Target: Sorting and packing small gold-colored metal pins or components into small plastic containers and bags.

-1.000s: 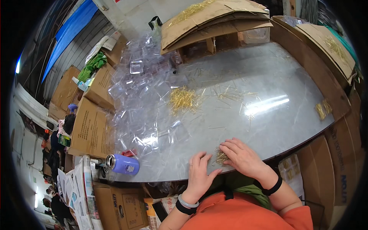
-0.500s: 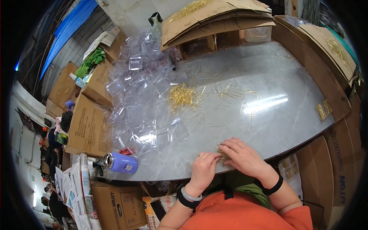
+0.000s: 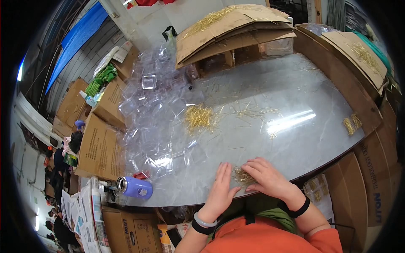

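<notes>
Close to the table's front edge lies a small bundle of gold bent wires [image 3: 242, 175], between my two hands. My left hand [image 3: 222, 185] is open on its left side, its fingers stretched out together and its thumb apart. From the right, my right hand [image 3: 270, 180] closes its fingers and thumb around the bundle, hiding part of it. Farther off, a heap of gold wires [image 3: 199, 118] sits mid-table, with loose bent wires [image 3: 253, 111] scattered to its right.
Clear plastic boxes [image 3: 147, 114] cover the table's left side. A purple bottle [image 3: 138, 188] stands at the front left. Cardboard [image 3: 228, 33] with wires on top spans the back. Two wire bundles [image 3: 352, 124] lie at the right edge. Cartons [image 3: 99, 147] line the left.
My left hand has let go of the bundle, straightening its fingers and moving slightly left. More of the bundle shows beside my right hand. The whole view has shifted slightly.
</notes>
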A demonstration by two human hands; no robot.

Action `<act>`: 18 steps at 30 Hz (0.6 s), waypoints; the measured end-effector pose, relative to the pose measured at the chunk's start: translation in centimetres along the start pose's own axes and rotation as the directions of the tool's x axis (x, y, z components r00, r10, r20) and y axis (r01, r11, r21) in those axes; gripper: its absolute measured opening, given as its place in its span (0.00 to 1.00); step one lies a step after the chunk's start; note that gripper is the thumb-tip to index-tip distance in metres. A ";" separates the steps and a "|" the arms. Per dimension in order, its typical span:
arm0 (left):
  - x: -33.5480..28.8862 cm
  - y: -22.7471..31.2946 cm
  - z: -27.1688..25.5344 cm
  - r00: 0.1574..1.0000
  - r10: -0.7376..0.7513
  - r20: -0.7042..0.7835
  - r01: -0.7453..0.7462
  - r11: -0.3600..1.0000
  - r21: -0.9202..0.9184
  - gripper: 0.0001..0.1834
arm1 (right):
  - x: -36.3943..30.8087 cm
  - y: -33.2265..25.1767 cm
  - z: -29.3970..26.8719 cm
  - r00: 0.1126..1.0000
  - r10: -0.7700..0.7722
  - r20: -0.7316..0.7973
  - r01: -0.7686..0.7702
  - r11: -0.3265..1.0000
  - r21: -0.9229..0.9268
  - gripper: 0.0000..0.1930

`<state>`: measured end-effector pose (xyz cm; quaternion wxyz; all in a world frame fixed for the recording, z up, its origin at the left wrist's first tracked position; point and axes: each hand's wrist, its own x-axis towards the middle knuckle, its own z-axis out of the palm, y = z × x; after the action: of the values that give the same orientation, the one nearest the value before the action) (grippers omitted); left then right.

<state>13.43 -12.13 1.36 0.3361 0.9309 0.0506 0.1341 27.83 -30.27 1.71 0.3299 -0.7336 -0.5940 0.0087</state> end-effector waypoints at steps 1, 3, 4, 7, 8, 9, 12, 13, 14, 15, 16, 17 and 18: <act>-0.2 0.1 0.5 0.999 -0.035 -0.003 0.035 0.998 -0.053 0.46 | 0.0 -0.1 0.1 1.000 0.005 0.002 -0.005 1.000 0.006 0.38; -1.0 1.5 1.5 0.998 -0.044 -0.051 0.038 0.993 -0.113 0.44 | -0.1 -0.1 0.0 1.000 0.009 0.001 -0.009 1.000 0.006 0.38; -1.3 2.1 2.1 0.996 -0.053 -0.074 0.042 0.989 -0.141 0.43 | -0.1 -0.1 0.1 1.000 0.007 -0.002 -0.007 1.000 0.005 0.38; -1.3 1.7 4.3 0.982 -0.177 -0.066 0.085 0.727 -0.681 0.43 | -0.2 0.0 0.5 1.000 0.006 -0.021 -0.006 1.000 0.014 0.38; -1.2 1.4 4.4 0.981 -0.187 -0.049 0.087 0.655 -0.751 0.44 | -0.2 0.0 0.5 1.000 0.007 -0.030 -0.007 1.000 0.018 0.38; -1.0 1.2 4.6 0.980 -0.195 -0.031 0.089 0.576 -0.812 0.44 | -0.3 -0.1 0.5 0.999 0.006 -0.031 -0.005 1.000 0.010 0.37; -0.4 1.0 3.2 0.997 -0.063 -0.033 0.032 0.811 -0.584 0.47 | -0.2 -0.1 0.3 1.000 0.008 -0.027 -0.008 1.000 0.014 0.37; -0.2 0.9 2.3 1.000 0.007 -0.020 -0.014 0.916 -0.401 0.48 | -0.3 -0.1 0.3 1.000 0.016 -0.015 -0.015 0.999 0.035 0.38; 0.3 1.2 1.6 0.999 0.050 0.007 -0.046 0.956 -0.288 0.49 | -0.4 -0.1 0.2 1.000 0.024 -0.004 -0.024 0.998 0.054 0.39; 0.8 1.7 0.8 0.995 0.090 0.039 -0.082 0.982 -0.173 0.50 | -0.4 0.0 0.2 0.999 0.038 -0.016 -0.037 0.995 0.098 0.41; 1.1 1.9 0.3 0.990 0.125 0.071 -0.121 0.991 -0.056 0.52 | -0.5 0.1 0.1 0.998 0.050 -0.027 -0.046 0.989 0.141 0.43; 1.3 1.7 0.2 0.983 0.141 0.120 -0.138 0.990 -0.031 0.53 | -0.5 0.1 0.1 0.997 0.063 -0.037 -0.055 0.981 0.184 0.46; 1.5 1.2 0.3 0.973 0.156 0.169 -0.157 0.988 -0.007 0.55 | -0.5 0.2 -0.1 0.994 0.076 -0.073 -0.056 0.969 0.240 0.48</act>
<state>14.91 -12.93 2.24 0.3246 0.9410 -0.0511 0.0803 27.88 -30.73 1.53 0.4389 -0.7079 -0.5501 0.0608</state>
